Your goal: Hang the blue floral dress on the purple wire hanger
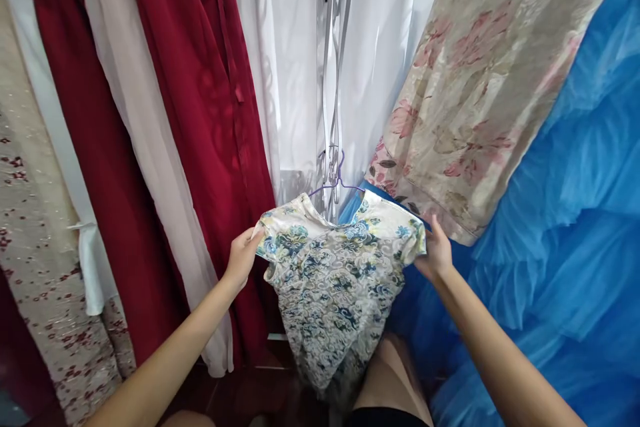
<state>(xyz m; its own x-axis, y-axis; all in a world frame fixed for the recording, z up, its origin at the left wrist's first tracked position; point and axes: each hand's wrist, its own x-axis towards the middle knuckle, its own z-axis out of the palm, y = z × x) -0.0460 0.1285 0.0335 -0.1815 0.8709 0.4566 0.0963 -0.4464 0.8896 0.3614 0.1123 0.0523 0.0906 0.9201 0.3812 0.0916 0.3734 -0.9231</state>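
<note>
Blue-flowered short-sleeved top (340, 287) hung on a purple hanger (341, 180), spread wide; left grip (242, 256) pinched one sleeve, right grip (436, 252) the other. Behind: white fabric (295, 93). Leftward hung red garments (195, 80); rightward, pink-flowered fabric (465, 87), blue ruffles (575, 233).

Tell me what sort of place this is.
Likely a clothes shop or large closet, judging by the long red garment, the pink-flowered garment and the patterned top on its hanger.

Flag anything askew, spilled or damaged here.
Nothing stands out: the short-sleeved floral garment sits roughly level on its purple hanger, left hand and right hand each holding a sleeve. Its blurred lower end can't be judged.
</note>
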